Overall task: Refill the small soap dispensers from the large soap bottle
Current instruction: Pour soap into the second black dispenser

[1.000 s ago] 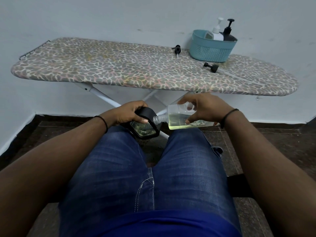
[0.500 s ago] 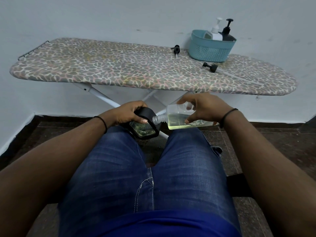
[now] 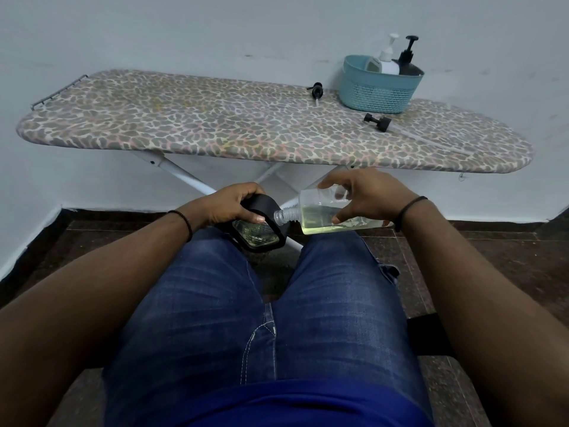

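My left hand point(image 3: 229, 206) grips a small black-framed soap dispenser point(image 3: 261, 234) above my left knee, tilted toward me with its top uncapped. My right hand point(image 3: 366, 197) holds the large clear soap bottle point(image 3: 320, 215) on its side, pale yellow liquid pooled along its lower wall. The bottle's open threaded neck touches the dispenser's upper right corner. Two more dispensers, a white one point(image 3: 386, 61) and a black one point(image 3: 408, 64), stand in a teal basket point(image 3: 375, 90) on the ironing board.
The leopard-print ironing board point(image 3: 215, 124) spans the view in front of my knees, against a pale wall. Two loose black pump heads point(image 3: 317, 90) point(image 3: 378, 121) lie on it near the basket. White crossed legs stand behind my hands; dark tiled floor below.
Both hands and the two containers keep the same pose. Only the view has shifted very slightly.
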